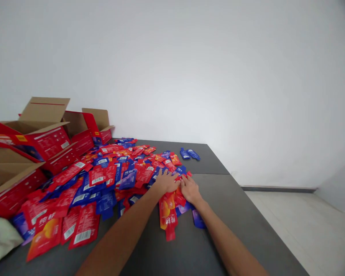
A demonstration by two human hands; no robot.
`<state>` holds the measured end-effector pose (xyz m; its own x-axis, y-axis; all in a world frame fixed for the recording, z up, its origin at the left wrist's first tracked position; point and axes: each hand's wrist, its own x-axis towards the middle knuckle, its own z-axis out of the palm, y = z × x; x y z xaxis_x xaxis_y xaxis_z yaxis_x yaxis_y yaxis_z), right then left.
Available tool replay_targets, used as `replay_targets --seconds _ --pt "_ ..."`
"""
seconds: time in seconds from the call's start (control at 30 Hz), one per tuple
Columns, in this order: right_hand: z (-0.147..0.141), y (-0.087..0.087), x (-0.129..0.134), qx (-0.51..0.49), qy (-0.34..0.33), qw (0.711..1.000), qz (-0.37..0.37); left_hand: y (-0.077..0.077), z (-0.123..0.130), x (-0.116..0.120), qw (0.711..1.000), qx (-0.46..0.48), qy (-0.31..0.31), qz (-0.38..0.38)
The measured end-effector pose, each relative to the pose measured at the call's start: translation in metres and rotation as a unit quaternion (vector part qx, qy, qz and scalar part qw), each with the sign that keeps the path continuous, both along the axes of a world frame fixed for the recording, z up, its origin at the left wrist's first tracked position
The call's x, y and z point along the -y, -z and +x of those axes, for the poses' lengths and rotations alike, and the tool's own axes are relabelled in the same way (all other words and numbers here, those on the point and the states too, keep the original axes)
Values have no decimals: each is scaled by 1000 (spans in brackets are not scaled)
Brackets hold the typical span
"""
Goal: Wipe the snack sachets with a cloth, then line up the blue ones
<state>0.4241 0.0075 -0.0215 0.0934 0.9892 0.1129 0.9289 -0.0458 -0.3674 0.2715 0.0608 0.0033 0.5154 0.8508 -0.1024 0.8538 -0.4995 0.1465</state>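
Observation:
My left hand [167, 181] lies palm down on the right side of a heap of flat red and blue spouted pouches, its fingers stretched out and slightly apart. Close beside it, my right hand [190, 189] rests its fingers on pouches at the heap's edge; these fingers are bent a little, and what lies beneath the palm is hidden. A red pouch [168, 212] with orange fruit printed on it sticks out below my left hand, spout towards me. Partly under my right wrist shows a blue pouch [198, 219].
Open red cardboard boxes [50, 142] stand along the left of the dark table [218, 214]. Many loose pouches [103, 172] spread between them and my hands. Two blue pouches [189, 154] lie apart at the back. A pale cloth [1, 239] is at the lower left.

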Motion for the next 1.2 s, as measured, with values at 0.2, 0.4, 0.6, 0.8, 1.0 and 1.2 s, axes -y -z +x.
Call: replay_targets --seconds 0.2,0.4,0.6,0.8,1.0,1.2 --pt "1 -9 -10 14 -59 998 19 -6 2 -1 997 11 -17 68" --pt "25 -22 -55 41 -5 996 78 -20 27 -40 986 56 -44 153" --pt "54 -15 -137 80 44 992 87 -7 51 -105 990 64 -45 115" --pt "78 3 -201 65 57 996 -5 17 61 -155 996 41 -72 33" --pt "77 20 -217 56 42 993 -93 35 65 -173 995 41 -87 -21" --pt "65 15 -198 46 4 992 -113 32 63 -167 996 31 -80 -40"
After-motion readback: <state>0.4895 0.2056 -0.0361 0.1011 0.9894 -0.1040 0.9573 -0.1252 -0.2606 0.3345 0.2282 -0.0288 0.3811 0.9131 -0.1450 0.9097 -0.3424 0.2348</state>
